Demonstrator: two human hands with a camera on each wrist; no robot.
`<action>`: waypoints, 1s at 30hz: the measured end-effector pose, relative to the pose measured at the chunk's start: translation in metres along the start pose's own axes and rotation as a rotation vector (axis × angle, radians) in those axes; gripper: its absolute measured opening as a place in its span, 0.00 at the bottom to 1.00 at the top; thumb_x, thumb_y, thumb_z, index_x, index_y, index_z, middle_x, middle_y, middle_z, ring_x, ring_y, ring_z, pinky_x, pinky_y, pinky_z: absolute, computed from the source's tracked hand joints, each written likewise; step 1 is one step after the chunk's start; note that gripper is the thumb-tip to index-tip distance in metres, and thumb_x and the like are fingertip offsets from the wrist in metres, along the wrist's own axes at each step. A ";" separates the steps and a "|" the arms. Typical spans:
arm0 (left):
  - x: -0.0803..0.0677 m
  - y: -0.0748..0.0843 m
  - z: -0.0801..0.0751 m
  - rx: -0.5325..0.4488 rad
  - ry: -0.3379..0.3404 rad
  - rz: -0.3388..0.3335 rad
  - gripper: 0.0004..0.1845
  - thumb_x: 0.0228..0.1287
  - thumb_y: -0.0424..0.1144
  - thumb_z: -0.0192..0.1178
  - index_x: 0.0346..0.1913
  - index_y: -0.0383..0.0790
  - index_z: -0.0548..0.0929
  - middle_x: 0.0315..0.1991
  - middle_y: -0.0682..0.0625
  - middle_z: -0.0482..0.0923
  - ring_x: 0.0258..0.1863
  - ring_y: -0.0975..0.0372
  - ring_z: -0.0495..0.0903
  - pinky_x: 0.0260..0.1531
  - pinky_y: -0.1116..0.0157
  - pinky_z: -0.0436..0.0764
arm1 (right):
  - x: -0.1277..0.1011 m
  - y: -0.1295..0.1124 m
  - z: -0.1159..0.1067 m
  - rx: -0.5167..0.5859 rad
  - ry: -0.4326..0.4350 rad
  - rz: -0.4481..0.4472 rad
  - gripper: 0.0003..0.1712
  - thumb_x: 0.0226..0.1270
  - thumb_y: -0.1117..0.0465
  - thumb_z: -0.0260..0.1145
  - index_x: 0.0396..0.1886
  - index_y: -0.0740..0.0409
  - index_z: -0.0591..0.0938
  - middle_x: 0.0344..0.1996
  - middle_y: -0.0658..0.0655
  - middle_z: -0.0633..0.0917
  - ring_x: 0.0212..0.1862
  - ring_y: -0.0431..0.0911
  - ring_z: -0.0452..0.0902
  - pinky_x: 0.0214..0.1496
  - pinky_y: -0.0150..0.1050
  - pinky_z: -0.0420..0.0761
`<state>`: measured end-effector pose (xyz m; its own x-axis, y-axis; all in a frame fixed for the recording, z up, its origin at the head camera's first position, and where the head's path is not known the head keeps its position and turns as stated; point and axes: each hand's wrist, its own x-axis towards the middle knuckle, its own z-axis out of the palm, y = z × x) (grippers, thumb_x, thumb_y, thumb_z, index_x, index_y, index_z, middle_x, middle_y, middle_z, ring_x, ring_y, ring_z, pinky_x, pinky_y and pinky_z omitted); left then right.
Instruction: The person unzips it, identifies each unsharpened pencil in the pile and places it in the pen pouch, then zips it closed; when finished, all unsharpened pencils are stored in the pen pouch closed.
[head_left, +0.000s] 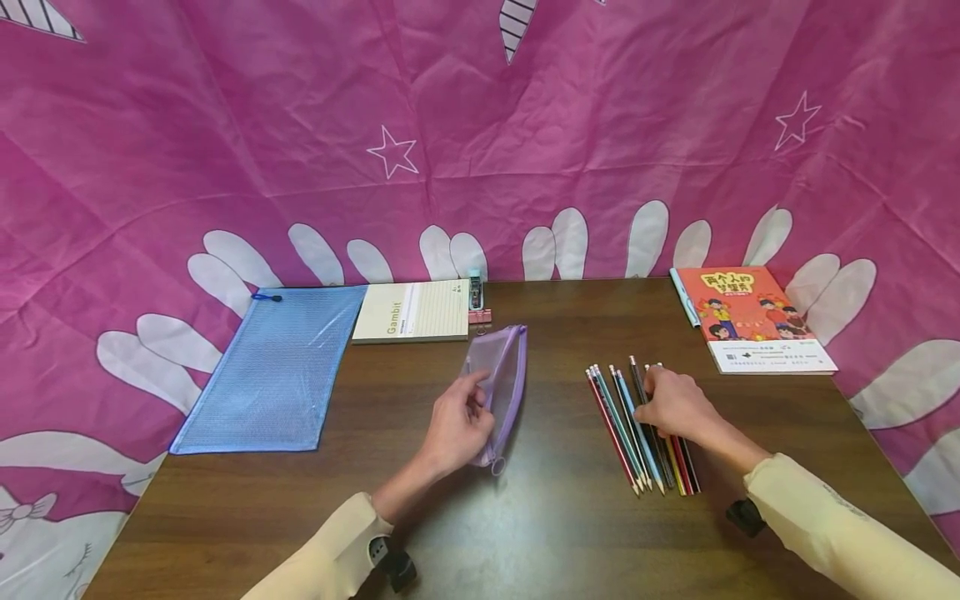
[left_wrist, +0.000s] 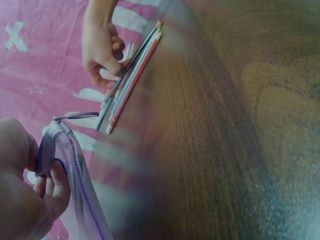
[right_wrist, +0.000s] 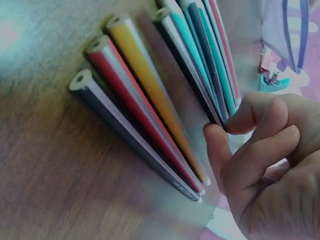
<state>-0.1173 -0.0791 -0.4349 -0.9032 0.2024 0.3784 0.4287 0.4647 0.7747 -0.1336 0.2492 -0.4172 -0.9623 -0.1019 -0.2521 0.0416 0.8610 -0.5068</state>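
A purple mesh pencil pouch (head_left: 501,387) lies on the dark wooden table (head_left: 555,525), just left of centre. My left hand (head_left: 474,398) grips its near edge, fingers curled into the mesh (left_wrist: 75,190). To the right, several coloured pencils (head_left: 637,429) lie side by side with their tips toward me. My right hand (head_left: 647,400) rests on their far ends, and in the right wrist view its thumb and forefinger (right_wrist: 250,112) pinch a dark pencil (right_wrist: 190,70) in the row. The left wrist view shows the right hand (left_wrist: 100,45) curled over the pencils (left_wrist: 132,75).
A blue mesh zip folder (head_left: 273,367) lies at the left edge, with a cream Gambit notebook (head_left: 414,311) and a pink binder clip (head_left: 479,316) behind the pouch. An orange picture book (head_left: 753,317) sits at the back right. Pink cloth (head_left: 480,125) hangs behind.
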 end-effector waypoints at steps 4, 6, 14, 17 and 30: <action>0.000 0.001 0.000 0.000 -0.001 -0.004 0.30 0.43 0.19 0.55 0.57 0.24 0.77 0.32 0.47 0.75 0.28 0.65 0.74 0.29 0.69 0.80 | -0.001 0.001 -0.004 0.083 0.027 -0.021 0.20 0.58 0.63 0.69 0.43 0.66 0.69 0.16 0.55 0.75 0.15 0.45 0.74 0.19 0.39 0.73; -0.001 0.001 -0.001 0.002 -0.001 -0.007 0.30 0.43 0.19 0.55 0.57 0.24 0.78 0.32 0.47 0.76 0.28 0.65 0.74 0.29 0.69 0.81 | -0.002 0.000 -0.007 0.125 0.035 -0.016 0.22 0.59 0.62 0.69 0.46 0.66 0.69 0.16 0.55 0.76 0.15 0.46 0.74 0.19 0.39 0.73; -0.001 0.001 -0.001 0.019 0.008 0.008 0.30 0.43 0.20 0.55 0.56 0.26 0.79 0.32 0.46 0.76 0.28 0.65 0.74 0.29 0.68 0.80 | 0.000 -0.012 -0.010 0.383 0.039 0.027 0.22 0.60 0.64 0.64 0.52 0.61 0.68 0.22 0.58 0.81 0.15 0.43 0.70 0.15 0.35 0.69; -0.001 0.000 -0.001 0.015 0.007 0.015 0.30 0.43 0.19 0.55 0.56 0.26 0.79 0.32 0.46 0.75 0.28 0.64 0.74 0.29 0.68 0.80 | 0.001 -0.019 -0.008 0.500 0.032 0.024 0.23 0.61 0.66 0.62 0.55 0.62 0.67 0.25 0.62 0.82 0.14 0.42 0.68 0.14 0.33 0.67; 0.000 0.001 0.001 0.014 0.006 0.031 0.29 0.42 0.19 0.56 0.56 0.25 0.79 0.32 0.47 0.75 0.28 0.64 0.74 0.29 0.68 0.80 | 0.010 -0.057 0.008 0.759 0.033 -0.036 0.23 0.64 0.68 0.61 0.57 0.60 0.67 0.29 0.66 0.83 0.12 0.40 0.65 0.13 0.29 0.64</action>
<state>-0.1169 -0.0776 -0.4348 -0.8892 0.2119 0.4055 0.4565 0.4705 0.7551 -0.1434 0.1954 -0.3975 -0.9737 -0.0984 -0.2055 0.1715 0.2775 -0.9453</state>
